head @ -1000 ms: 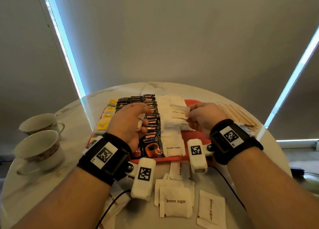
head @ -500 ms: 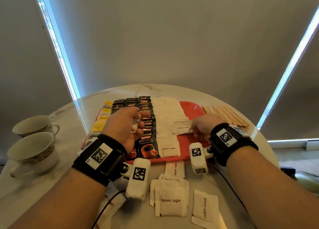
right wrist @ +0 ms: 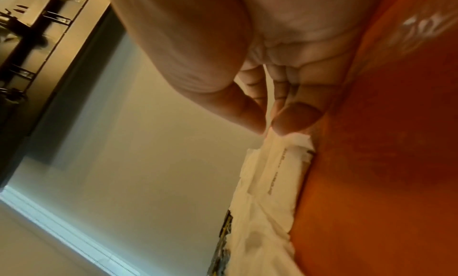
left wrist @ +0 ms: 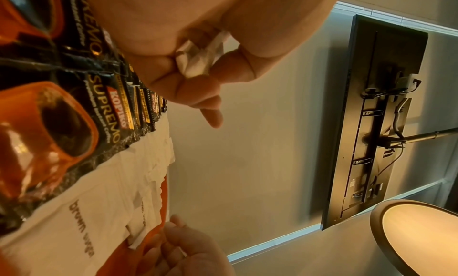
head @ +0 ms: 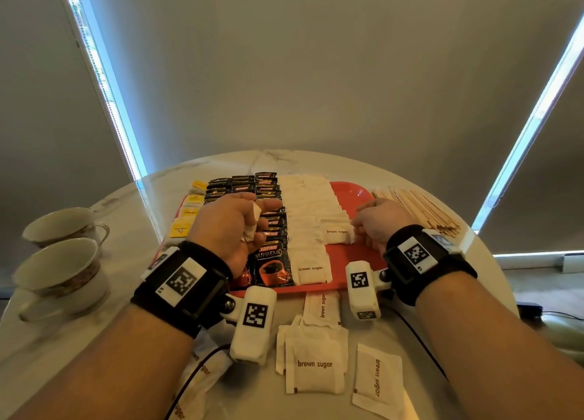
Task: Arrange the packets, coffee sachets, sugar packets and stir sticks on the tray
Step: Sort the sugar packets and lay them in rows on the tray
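A: Two hands work over the red tray [head: 347,192] in the head view. The right hand [head: 376,223] pinches the edge of one brown sugar packet [head: 336,233] lying on the tray, beside the white sugar column [head: 303,211]. The left hand [head: 227,230] is curled round spare white packets [head: 254,220] above the coffee sachets [head: 271,261].

B: Step in hand?

A: Judged: starting a second sugar column. Next, release the packet square to its neighbours, then feed another. Loose packets [head: 314,366] wait on the bench [head: 94,340]; stir sticks [head: 417,207] lie off the tray.

B: Left wrist view?

A: Crumpled white paper [left wrist: 198,57] shows inside the closed fingers [left wrist: 198,92].

B: Right wrist view?

A: Thumb and fingertips [right wrist: 297,115] nip the packet's corner [right wrist: 290,143]; the packet looks thin, flat, limp.
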`<action>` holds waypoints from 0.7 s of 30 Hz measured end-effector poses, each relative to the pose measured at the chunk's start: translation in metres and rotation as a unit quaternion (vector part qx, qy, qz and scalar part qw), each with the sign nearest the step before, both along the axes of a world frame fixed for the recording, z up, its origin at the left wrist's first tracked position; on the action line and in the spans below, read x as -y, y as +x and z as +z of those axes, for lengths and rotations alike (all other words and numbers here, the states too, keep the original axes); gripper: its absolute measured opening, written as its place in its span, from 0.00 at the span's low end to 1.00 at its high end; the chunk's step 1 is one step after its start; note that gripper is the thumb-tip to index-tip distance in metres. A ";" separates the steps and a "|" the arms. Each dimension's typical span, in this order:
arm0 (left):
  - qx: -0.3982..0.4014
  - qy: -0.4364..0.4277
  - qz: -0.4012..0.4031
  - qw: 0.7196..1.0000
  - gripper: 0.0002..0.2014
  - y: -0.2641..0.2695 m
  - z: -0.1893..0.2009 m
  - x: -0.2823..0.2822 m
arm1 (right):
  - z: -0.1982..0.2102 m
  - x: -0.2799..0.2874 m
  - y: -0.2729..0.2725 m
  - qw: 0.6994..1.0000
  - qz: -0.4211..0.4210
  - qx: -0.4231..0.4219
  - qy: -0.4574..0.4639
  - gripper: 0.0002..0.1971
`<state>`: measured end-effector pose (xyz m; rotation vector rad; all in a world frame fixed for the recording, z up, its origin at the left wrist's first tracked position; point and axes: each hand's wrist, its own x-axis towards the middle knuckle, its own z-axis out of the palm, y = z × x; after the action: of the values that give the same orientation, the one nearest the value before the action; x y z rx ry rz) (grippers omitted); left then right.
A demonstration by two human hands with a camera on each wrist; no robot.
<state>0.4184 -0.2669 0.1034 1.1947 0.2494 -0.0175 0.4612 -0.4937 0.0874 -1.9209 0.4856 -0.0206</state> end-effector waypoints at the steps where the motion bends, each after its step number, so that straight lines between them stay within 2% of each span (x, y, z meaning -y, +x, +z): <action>1: -0.001 0.001 -0.005 1.000 0.23 0.000 0.000 0.000 | -0.001 -0.002 0.001 1.000 -0.008 0.011 0.013 0.06; 4: 0.007 -0.015 -0.023 1.000 0.26 0.001 -0.003 0.002 | 0.002 -0.008 0.000 0.997 0.022 -0.007 0.078 0.02; 7: 0.025 -0.039 -0.043 0.998 0.30 0.002 -0.007 0.004 | 0.007 -0.012 -0.005 0.991 0.063 -0.039 0.110 0.05; 11: 0.057 -0.043 -0.069 0.995 0.37 0.003 -0.007 0.005 | 0.017 -0.024 -0.008 0.985 0.108 0.042 0.129 0.06; 15: 0.093 -0.034 -0.096 0.990 0.41 0.002 -0.011 0.005 | 0.030 -0.047 -0.010 0.968 0.222 0.093 0.069 0.10; 18: 0.115 -0.016 -0.094 0.989 0.39 0.003 -0.012 0.002 | 0.033 -0.062 -0.010 0.958 0.264 0.107 0.021 0.11; 21: 0.113 -0.007 -0.068 0.991 0.27 0.005 -0.012 0.000 | 0.026 -0.066 -0.009 0.957 0.246 0.143 0.056 0.08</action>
<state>0.4235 -0.2664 0.0914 1.1875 -0.0328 -0.0030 0.4527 -0.4278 0.1130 -1.8404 -0.1871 0.0513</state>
